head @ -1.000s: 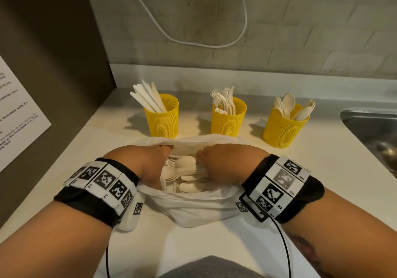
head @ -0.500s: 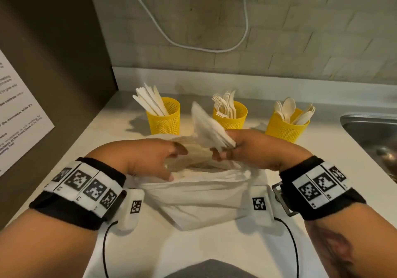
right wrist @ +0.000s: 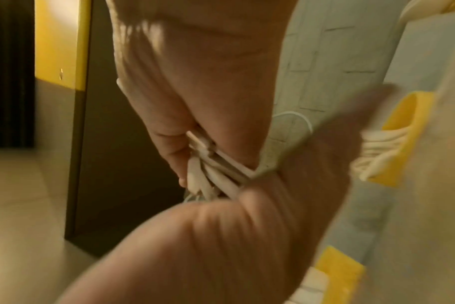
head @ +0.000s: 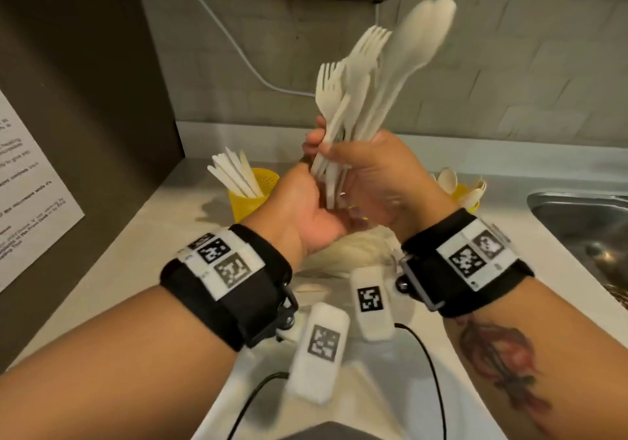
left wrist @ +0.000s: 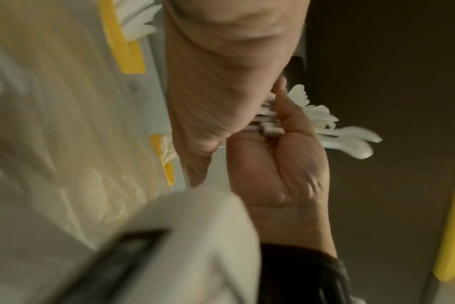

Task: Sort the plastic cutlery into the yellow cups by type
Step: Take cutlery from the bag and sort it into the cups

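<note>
A: Item one, the bundle of white plastic forks and spoons [head: 360, 100]. Where did we log it?

B: Raised above the surface [head: 142, 235], heads up and fanned, handles low. We recorded the right hand [head: 380, 181] with its fingers clamped round the handles. The left hand [head: 299, 208] sat just beside it, palm up under the handle ends, its fingers [head: 314, 139] reaching up around the bundle's far side. The left wrist view showed its thumb pressed against the handles, so we entered both hands as gripping the bundle.

A: Item two, the yellow cups?

B: We counted the left yellow mesh cup [head: 251, 195] at the back of the surface, holding white plastic knives [head: 234, 174] upright and leaning. The right yellow cup [head: 467, 195] held white spoons [head: 448, 179], mostly hidden behind the right wrist. We could not see a middle cup from the head view; the hands covered that spot.

A: Anything else on the surface?

B: A crumpled white plastic bag [head: 343, 256] lay below the hands, in front of the cups. To the right we noted a steel sink [head: 577, 215]. A printed sheet [head: 30, 195] hung on the dark panel at left, and a white cable [head: 238, 49] ran across the tiled wall.

A: Wrist gear?

B: Black bands with printed marker tags on both wrists.
</note>
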`<act>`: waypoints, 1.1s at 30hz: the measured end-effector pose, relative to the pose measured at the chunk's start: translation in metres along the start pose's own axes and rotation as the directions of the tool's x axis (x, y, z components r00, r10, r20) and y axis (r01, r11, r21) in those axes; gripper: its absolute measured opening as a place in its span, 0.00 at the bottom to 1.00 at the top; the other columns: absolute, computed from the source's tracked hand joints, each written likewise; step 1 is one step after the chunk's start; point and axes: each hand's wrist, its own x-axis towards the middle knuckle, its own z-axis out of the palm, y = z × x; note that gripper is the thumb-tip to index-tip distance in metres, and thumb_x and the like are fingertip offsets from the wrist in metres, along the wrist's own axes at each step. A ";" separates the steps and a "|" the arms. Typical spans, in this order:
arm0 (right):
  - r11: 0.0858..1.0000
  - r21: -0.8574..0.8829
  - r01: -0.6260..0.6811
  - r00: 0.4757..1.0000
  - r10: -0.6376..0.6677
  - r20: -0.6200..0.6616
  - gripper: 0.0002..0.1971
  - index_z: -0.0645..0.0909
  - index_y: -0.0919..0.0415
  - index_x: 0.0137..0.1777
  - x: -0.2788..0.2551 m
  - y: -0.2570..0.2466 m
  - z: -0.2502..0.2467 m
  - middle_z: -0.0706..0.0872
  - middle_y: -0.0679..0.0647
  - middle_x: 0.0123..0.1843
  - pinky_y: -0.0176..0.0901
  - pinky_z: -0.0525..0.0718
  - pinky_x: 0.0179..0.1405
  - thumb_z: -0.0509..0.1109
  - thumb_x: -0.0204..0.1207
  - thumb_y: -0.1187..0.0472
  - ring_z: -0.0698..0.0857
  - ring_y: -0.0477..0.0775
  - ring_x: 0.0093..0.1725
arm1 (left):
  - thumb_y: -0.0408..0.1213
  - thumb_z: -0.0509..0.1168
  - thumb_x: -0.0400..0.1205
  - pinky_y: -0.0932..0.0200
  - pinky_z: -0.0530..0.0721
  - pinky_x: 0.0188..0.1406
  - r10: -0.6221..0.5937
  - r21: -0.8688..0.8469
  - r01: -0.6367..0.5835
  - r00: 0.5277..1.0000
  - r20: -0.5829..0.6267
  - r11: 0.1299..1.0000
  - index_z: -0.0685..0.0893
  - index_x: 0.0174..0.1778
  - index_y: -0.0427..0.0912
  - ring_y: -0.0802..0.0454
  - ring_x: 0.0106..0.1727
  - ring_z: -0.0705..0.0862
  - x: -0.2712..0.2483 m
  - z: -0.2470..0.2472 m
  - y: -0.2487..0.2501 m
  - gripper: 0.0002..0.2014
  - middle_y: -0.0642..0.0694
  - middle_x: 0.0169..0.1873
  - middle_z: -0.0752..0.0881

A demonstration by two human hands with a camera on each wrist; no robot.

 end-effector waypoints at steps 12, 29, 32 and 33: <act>0.935 -0.335 -0.114 0.991 0.084 -0.103 0.07 0.83 0.66 0.50 -0.009 0.054 -0.009 0.83 0.57 0.34 0.42 0.80 0.35 0.66 0.78 0.75 0.82 0.50 0.34 | 0.52 0.56 0.87 0.56 0.83 0.45 0.213 0.012 -0.220 0.929 -0.301 0.976 0.88 0.42 0.46 0.47 0.41 0.86 0.018 -0.022 -0.026 0.20 0.44 0.35 0.90; 0.941 -0.074 -0.330 0.944 0.326 -0.054 0.15 0.78 0.64 0.49 -0.024 0.066 -0.016 0.75 0.62 0.44 0.43 0.73 0.45 0.65 0.65 0.79 0.76 0.55 0.42 | 0.40 0.80 0.62 0.44 0.91 0.47 0.735 0.508 -0.575 0.651 -0.191 0.641 0.76 0.60 0.45 0.43 0.44 0.89 0.021 -0.019 -0.001 0.32 0.37 0.46 0.87; 0.932 0.185 -0.313 0.949 0.312 0.036 0.27 0.75 0.68 0.64 -0.026 0.056 -0.011 0.82 0.64 0.48 0.43 0.84 0.50 0.51 0.67 0.86 0.84 0.57 0.48 | 0.29 0.78 0.68 0.48 0.89 0.40 0.709 0.469 -0.589 0.695 -0.120 0.658 0.77 0.57 0.36 0.46 0.35 0.87 0.019 -0.021 -0.010 0.23 0.39 0.36 0.86; 0.936 0.187 -0.298 0.954 0.288 0.079 0.32 0.74 0.69 0.68 -0.028 0.051 -0.009 0.84 0.63 0.52 0.44 0.85 0.54 0.48 0.67 0.87 0.86 0.56 0.51 | 0.29 0.77 0.70 0.49 0.90 0.40 0.678 0.477 -0.563 0.729 -0.098 0.675 0.78 0.55 0.37 0.46 0.35 0.87 0.018 -0.022 -0.016 0.20 0.39 0.36 0.86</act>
